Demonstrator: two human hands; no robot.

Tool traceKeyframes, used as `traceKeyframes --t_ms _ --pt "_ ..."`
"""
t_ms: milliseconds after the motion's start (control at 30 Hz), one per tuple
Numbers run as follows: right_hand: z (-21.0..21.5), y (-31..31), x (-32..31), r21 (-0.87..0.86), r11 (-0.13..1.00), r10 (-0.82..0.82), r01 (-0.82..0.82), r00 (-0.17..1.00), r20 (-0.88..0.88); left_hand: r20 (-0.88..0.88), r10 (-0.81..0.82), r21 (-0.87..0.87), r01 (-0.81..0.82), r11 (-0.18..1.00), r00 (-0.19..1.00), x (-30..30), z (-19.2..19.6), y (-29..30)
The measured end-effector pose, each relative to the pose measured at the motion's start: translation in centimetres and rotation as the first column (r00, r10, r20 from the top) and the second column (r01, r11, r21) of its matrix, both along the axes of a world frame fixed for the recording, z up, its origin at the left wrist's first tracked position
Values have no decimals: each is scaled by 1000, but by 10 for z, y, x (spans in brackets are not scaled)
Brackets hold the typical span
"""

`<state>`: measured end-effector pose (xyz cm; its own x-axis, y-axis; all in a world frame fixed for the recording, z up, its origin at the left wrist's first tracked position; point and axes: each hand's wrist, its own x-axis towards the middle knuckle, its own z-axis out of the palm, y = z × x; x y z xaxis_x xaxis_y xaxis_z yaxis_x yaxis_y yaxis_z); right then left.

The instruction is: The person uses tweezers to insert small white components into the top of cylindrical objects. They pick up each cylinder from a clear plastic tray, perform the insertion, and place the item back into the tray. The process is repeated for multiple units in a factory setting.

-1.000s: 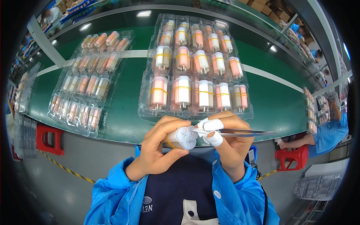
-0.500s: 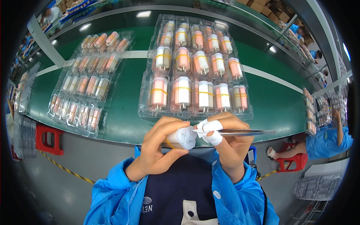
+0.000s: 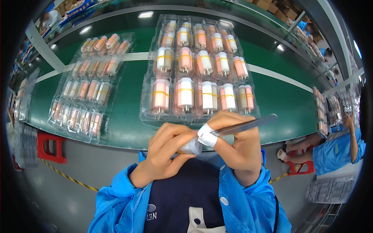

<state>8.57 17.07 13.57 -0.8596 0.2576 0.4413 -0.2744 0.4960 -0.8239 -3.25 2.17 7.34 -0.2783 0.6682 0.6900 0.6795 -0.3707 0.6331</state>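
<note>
My left hand (image 3: 163, 151) is closed round a banded bundle of pale cylinders (image 3: 192, 147), its whitish end turned toward the right hand. My right hand (image 3: 239, 145), with white tape wrapped on thumb and fingertip, pinches metal tweezers (image 3: 248, 124). Their back end slants up to the right; the tips are hidden behind the taped fingers, right at the end of the bundle. Just beyond both hands, a clear plastic tray (image 3: 145, 113) carries rows of pink, white and grey cylinder bundles with yellow bands and metal pins.
Another clear tray (image 3: 93, 138) of bundles lies to the left on the green bench (image 3: 128, 91). Red stools (image 3: 52, 146) stand on the floor at left and right. A co-worker in a blue smock (image 3: 336, 153) sits at the right, near stacked trays (image 3: 330, 190).
My right hand has rolled, and the tweezers' back end has swung upward. The fingertips have drawn closer over the bundle's end, which now faces less toward me.
</note>
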Motion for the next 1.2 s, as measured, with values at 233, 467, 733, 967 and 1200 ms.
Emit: traceKeyframes --t_ms 233,467,733,967,1200 --pt "-15 3 -1 -571 816 60 -92 995 -75 394 -146 68 130 989 908 3 -9 -7" --pt "-15 -11 8 -647 758 -54 -81 981 -186 713 -186 41 224 974 676 5 -6 -14" --pt "-22 -24 5 -647 756 -13 -95 987 -160 808 -241 100 278 956 538 8 1 -13" --pt "-25 -21 5 -640 761 -52 -106 974 -222 538 -262 171 200 965 801 2 -15 -5" --pt "-25 -23 5 -625 775 -41 -93 980 -196 387 -136 63 121 991 912 0 -6 -6"
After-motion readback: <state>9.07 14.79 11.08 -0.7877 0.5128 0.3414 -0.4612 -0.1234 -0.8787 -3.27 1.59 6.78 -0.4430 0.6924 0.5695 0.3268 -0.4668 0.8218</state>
